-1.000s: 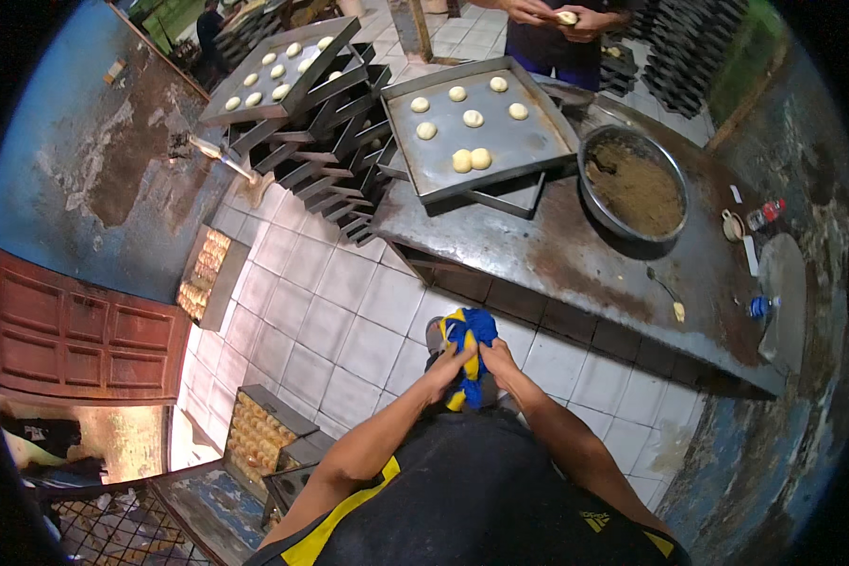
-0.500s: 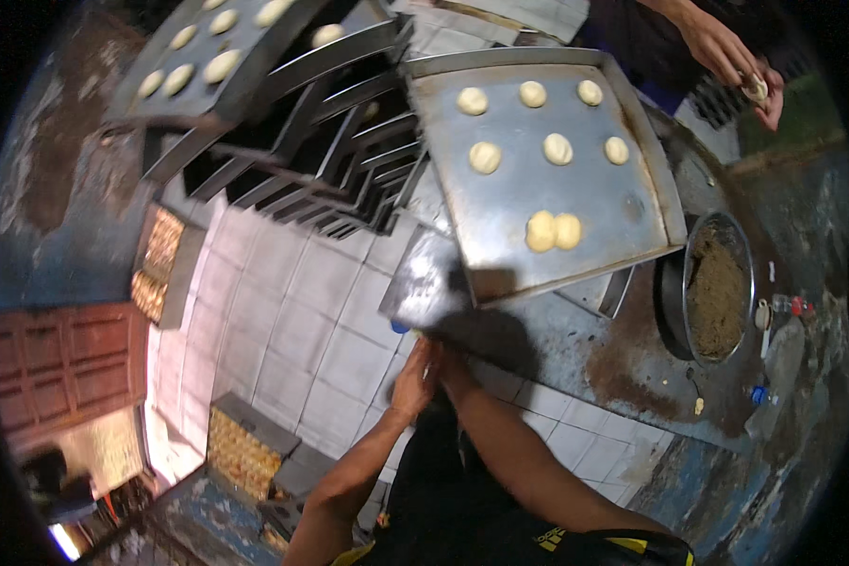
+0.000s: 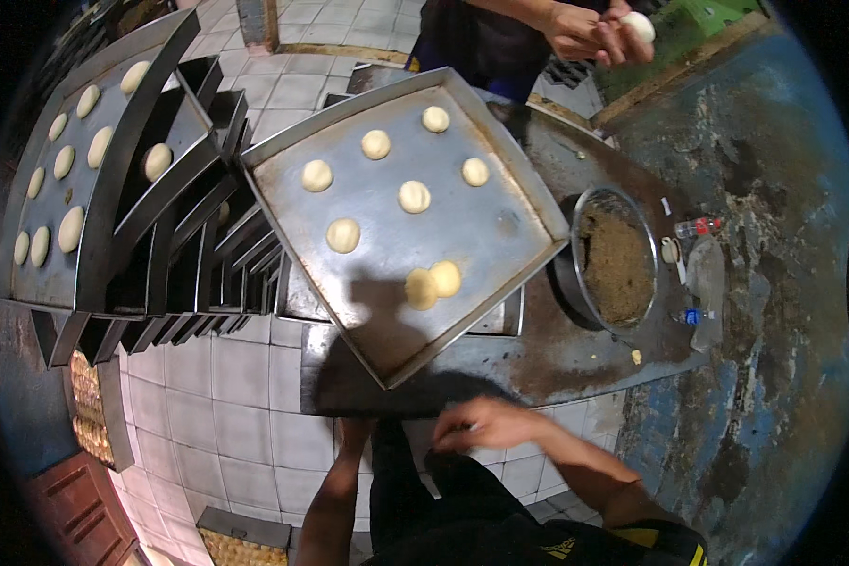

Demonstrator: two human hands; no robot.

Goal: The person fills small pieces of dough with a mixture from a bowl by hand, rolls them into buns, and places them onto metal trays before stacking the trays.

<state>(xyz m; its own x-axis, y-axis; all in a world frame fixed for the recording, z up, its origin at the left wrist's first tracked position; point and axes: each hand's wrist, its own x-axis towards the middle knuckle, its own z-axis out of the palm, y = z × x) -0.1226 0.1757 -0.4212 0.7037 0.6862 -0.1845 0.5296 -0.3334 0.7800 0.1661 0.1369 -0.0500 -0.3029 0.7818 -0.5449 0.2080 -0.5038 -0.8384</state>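
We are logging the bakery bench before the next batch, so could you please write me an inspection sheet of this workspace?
Surface: dark metal worktop, stained and worn, above a white tiled front.
Job's things: large metal tray with eight pale dough balls, two of them touching; round metal bowl of brown filling to the right of it.
Clutter: small bottle and small blue item near the bowl.
Hands: left hand low at the bench edge, grip unclear; right hand blurred, below the tray, grip unclear.
Cables: nothing seen.
Surroundings: rack of trays with more dough at left; another person's hands shaping a dough ball opposite.
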